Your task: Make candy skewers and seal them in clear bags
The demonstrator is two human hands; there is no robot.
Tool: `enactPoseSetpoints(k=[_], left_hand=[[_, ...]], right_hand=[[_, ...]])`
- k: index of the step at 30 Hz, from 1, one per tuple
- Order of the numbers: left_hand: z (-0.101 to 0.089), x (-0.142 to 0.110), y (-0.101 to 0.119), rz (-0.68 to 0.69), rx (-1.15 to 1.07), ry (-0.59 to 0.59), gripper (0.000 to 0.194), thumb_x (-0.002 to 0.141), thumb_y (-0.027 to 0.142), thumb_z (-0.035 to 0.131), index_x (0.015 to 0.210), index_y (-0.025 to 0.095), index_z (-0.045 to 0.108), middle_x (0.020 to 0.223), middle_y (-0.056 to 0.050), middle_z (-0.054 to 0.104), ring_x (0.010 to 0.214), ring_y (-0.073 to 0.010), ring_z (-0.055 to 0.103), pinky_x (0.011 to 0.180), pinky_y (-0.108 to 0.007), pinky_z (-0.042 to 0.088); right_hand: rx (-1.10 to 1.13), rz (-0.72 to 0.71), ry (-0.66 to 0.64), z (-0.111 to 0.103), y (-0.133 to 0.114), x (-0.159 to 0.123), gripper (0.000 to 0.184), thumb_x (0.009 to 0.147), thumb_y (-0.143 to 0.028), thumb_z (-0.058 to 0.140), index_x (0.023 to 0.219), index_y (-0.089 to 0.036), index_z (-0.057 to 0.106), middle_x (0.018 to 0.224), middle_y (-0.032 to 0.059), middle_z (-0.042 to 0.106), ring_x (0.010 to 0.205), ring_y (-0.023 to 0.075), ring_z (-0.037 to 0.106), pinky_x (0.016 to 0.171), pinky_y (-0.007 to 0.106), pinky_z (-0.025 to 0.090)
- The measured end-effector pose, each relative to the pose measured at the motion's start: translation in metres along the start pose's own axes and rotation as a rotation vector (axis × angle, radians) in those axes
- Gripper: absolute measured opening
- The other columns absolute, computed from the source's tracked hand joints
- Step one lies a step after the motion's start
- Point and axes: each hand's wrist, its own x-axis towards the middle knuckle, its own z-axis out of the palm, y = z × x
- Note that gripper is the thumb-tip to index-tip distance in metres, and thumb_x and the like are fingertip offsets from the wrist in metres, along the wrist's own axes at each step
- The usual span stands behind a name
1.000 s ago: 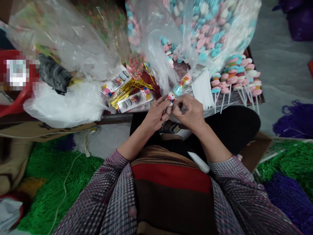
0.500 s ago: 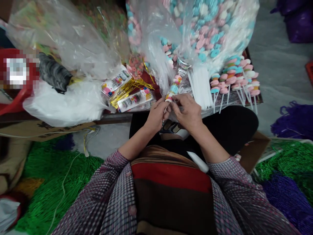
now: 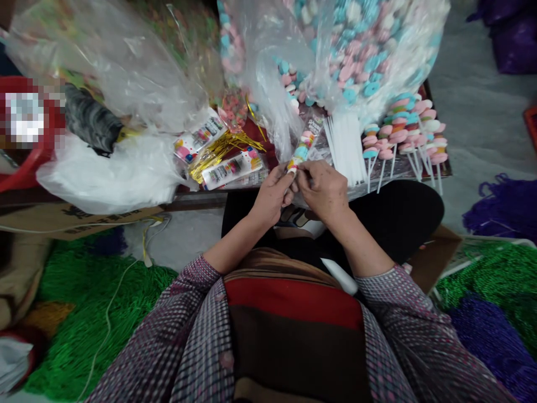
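Note:
A candy skewer in a clear printed wrapper slants up and away from my two hands at the table's near edge. Its pieces are pink, yellow, blue and white. My left hand is closed around the lower end, thumb on top. My right hand pinches at the same end from the other side, fingertips close to the left thumb. What lies between the right fingertips is too small to make out. Just right of the wrapper lies a bundle of white sticks. Gold twist ties lie to the left between printed wrappers.
Finished candy skewers are grouped at the table's right end. Behind stand large clear bags of pink, blue and white candy. A white plastic bag and a red bucket are at left. Green strands cover the floor.
Both hands stay at the skewer's lower end. My right fingers have drawn in closer together, and the wrapper's far end has shifted slightly.

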Motion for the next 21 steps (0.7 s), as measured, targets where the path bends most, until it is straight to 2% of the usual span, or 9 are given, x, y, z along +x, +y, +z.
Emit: enactPoseSetpoints(k=[5, 7, 9, 11, 13, 15, 18, 21], left_hand=[[0.004, 0.0, -0.003, 0.022, 0.01, 0.063, 0.011, 0.09, 0.013, 0.069, 0.099, 0.019, 0.065, 0.07, 0.008, 0.06, 0.045, -0.0014, 0.039, 0.039, -0.017, 0.023], [0.004, 0.003, -0.007, 0.031, 0.012, 0.097, 0.009, 0.09, 0.014, 0.069, 0.097, 0.019, 0.066, 0.075, 0.007, 0.063, 0.042, -0.0006, 0.034, 0.039, -0.018, 0.021], [0.002, 0.008, -0.012, 0.043, 0.008, 0.121, 0.009, 0.09, 0.013, 0.067, 0.097, 0.02, 0.067, 0.08, 0.007, 0.065, 0.044, -0.0009, 0.036, 0.041, -0.017, 0.025], [-0.002, 0.013, -0.016, 0.083, -0.013, 0.124, 0.015, 0.088, 0.008, 0.064, 0.097, 0.019, 0.068, 0.085, 0.005, 0.068, 0.054, -0.0027, 0.048, 0.05, -0.015, 0.036], [-0.006, 0.017, -0.019, 0.14, -0.03, 0.105, 0.023, 0.083, 0.002, 0.063, 0.096, 0.019, 0.069, 0.089, 0.004, 0.07, 0.069, -0.0054, 0.059, 0.067, -0.017, 0.047], [-0.01, 0.019, -0.021, 0.178, -0.014, 0.077, 0.024, 0.08, 0.001, 0.064, 0.094, 0.019, 0.07, 0.089, 0.003, 0.072, 0.079, -0.0081, 0.063, 0.08, -0.02, 0.05], [-0.012, 0.019, -0.017, 0.208, -0.007, 0.053, 0.011, 0.083, 0.011, 0.067, 0.088, 0.02, 0.069, 0.084, 0.001, 0.071, 0.08, -0.0116, 0.063, 0.079, -0.023, 0.05], [-0.009, 0.018, -0.003, 0.268, -0.085, 0.03, 0.006, 0.086, 0.023, 0.072, 0.091, 0.023, 0.068, 0.084, 0.0, 0.071, 0.08, -0.0139, 0.064, 0.071, -0.024, 0.05]], right_hand=[[-0.075, -0.005, 0.046, 0.005, 0.002, 0.002, 0.013, 0.092, -0.024, 0.056, 0.087, -0.021, 0.067, 0.078, 0.0063, 0.068, 0.073, 0.0212, 0.062, 0.066, 0.034, 0.045], [-0.072, -0.013, 0.023, 0.006, 0.0, 0.001, 0.013, 0.092, -0.024, 0.055, 0.086, -0.021, 0.066, 0.078, 0.0072, 0.068, 0.074, 0.022, 0.062, 0.067, 0.035, 0.046], [-0.047, -0.026, -0.024, 0.006, -0.005, -0.003, 0.014, 0.093, -0.023, 0.053, 0.086, -0.021, 0.065, 0.079, 0.0082, 0.068, 0.075, 0.0228, 0.063, 0.068, 0.036, 0.047], [-0.027, -0.05, -0.059, 0.007, -0.011, -0.008, 0.015, 0.094, -0.022, 0.052, 0.086, -0.021, 0.064, 0.079, 0.0083, 0.068, 0.074, 0.0227, 0.064, 0.068, 0.036, 0.048], [-0.024, -0.071, -0.071, 0.008, -0.016, -0.012, 0.014, 0.093, -0.021, 0.053, 0.086, -0.021, 0.065, 0.077, 0.0075, 0.067, 0.073, 0.0218, 0.064, 0.068, 0.036, 0.05], [-0.001, -0.083, -0.08, 0.007, -0.019, -0.015, 0.014, 0.093, -0.021, 0.053, 0.086, -0.022, 0.065, 0.075, 0.0066, 0.066, 0.072, 0.0214, 0.064, 0.068, 0.036, 0.051], [0.151, -0.07, -0.073, 0.0, -0.022, -0.012, 0.014, 0.094, -0.023, 0.053, 0.084, -0.023, 0.064, 0.075, 0.0054, 0.067, 0.073, 0.0207, 0.065, 0.07, 0.036, 0.054], [0.439, 0.09, -0.046, -0.015, -0.024, -0.002, 0.015, 0.098, -0.032, 0.054, 0.094, -0.023, 0.066, 0.08, 0.0031, 0.07, 0.071, 0.017, 0.066, 0.069, 0.033, 0.055]])
